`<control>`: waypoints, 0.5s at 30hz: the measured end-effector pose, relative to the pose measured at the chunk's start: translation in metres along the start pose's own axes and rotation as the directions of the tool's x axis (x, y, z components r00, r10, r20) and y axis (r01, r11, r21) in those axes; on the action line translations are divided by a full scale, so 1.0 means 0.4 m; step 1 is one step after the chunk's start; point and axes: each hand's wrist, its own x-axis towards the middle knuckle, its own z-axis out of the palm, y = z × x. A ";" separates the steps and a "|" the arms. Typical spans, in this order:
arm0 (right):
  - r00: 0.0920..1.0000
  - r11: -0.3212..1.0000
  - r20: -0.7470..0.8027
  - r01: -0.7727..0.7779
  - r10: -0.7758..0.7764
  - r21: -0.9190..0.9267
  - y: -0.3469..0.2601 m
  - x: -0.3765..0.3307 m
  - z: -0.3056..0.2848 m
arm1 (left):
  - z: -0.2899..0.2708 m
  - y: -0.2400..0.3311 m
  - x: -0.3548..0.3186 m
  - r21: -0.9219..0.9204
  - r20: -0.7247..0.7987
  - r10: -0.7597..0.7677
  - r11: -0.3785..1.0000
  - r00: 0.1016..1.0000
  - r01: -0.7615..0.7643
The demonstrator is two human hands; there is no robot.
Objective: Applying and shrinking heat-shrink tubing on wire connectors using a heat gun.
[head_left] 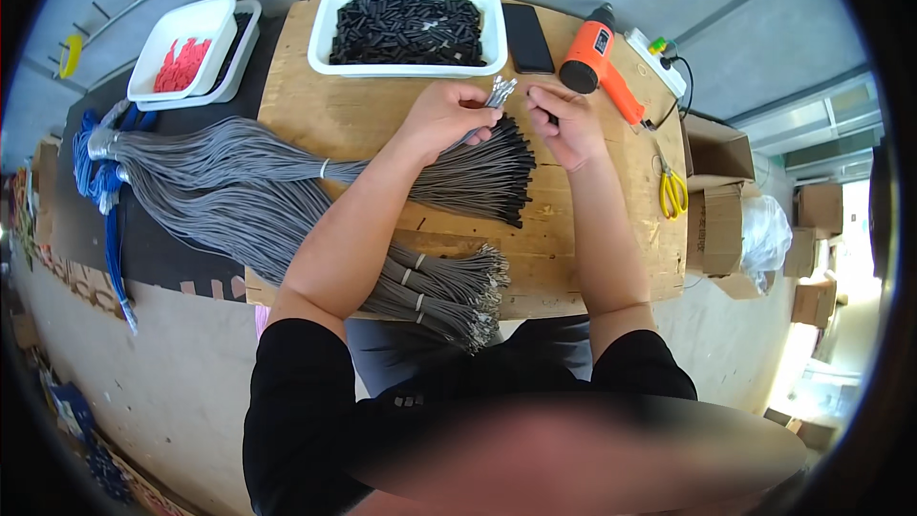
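My left hand (447, 118) is closed around a few grey cables, and their silvery metal ends (501, 90) stick up past the fingertips. Just to the right, my right hand (565, 122) is curled with thumb and fingers together; a small black tube (553, 118) shows in it. Under and beside the left hand a fan of grey cables (468, 177) lies on the wooden table, its ends covered with black sleeves (521, 172). Nearer to me are tied bundles of grey cables (444, 291) with bare metal ends. A white tub (325, 33) full of short black tubes stands behind my hands.
An orange heat gun (597, 62), a black phone (529, 38) and a white power strip (657, 62) lie at the back right. Yellow-handled scissors (672, 193) are by the right edge. A white tray (141, 81) with red pieces stands far left. Cardboard boxes (718, 225) stand right.
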 end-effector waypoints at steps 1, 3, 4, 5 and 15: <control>1.000 1.000 0.004 0.001 -0.001 0.021 0.009 -0.004 0.003 | 0.004 0.007 -0.008 0.037 0.001 -0.014 0.999 1.000 0.014; 0.999 1.000 0.020 0.025 -0.026 0.010 0.017 -0.012 0.016 | 0.005 0.004 -0.008 0.072 0.007 -0.017 0.997 1.000 0.016; 0.998 0.999 0.046 0.046 -0.046 -0.011 0.017 -0.016 0.026 | 0.004 0.004 -0.009 0.099 0.004 -0.013 0.995 1.000 0.013; 0.996 0.998 0.063 0.060 -0.058 -0.031 0.015 -0.020 0.032 | 0.004 0.006 -0.010 0.105 0.005 -0.018 0.994 1.000 0.017; 0.996 0.986 -0.006 0.089 -0.090 -0.139 0.045 -0.024 0.030 | 0.005 0.009 -0.005 0.077 -0.048 0.026 0.997 0.999 -0.022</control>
